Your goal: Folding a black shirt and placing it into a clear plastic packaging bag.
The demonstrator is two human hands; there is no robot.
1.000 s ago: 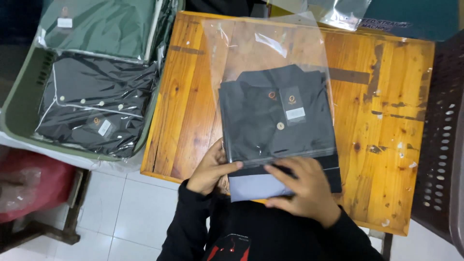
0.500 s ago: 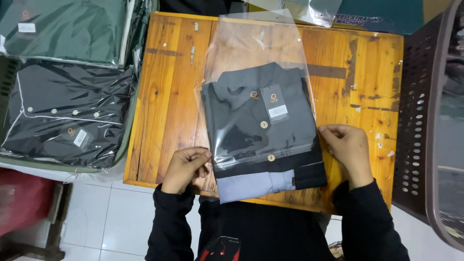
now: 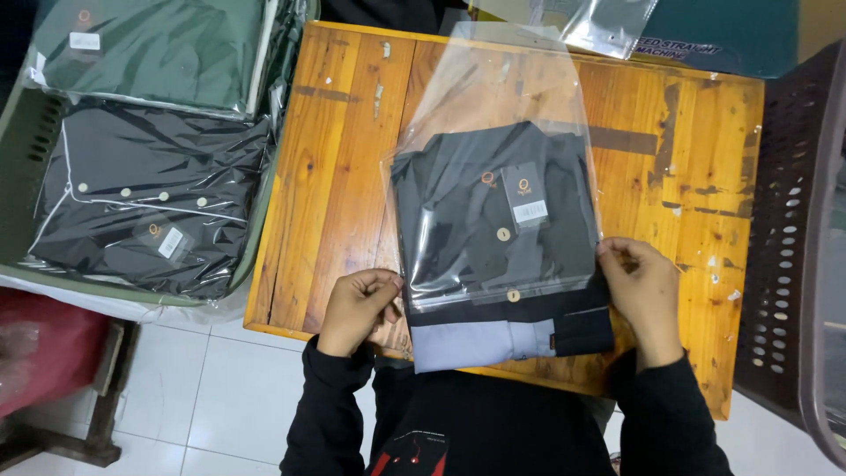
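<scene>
a folded dark shirt (image 3: 493, 238) lay on a wooden table (image 3: 335, 176), mostly inside a clear bag (image 3: 493, 97), its grey hem sticking out. the left hand (image 3: 357, 308) pinched the bag's open edge on one side; the right hand (image 3: 641, 291) pinched the other. bagged shirts (image 3: 150, 203) sat stacked in a bin (image 3: 18, 167) to the left.

1. Desk (image 3: 335, 176): varnished orange wood, glossy, scuffed
2. Bag (image 3: 493, 97) on the desk: clear, shiny plastic film
3. Shirt (image 3: 476, 220) inside the bag: matt dark cloth, pale buttons
4. Basket (image 3: 784, 247) right of the desk: perforated dull plastic
</scene>
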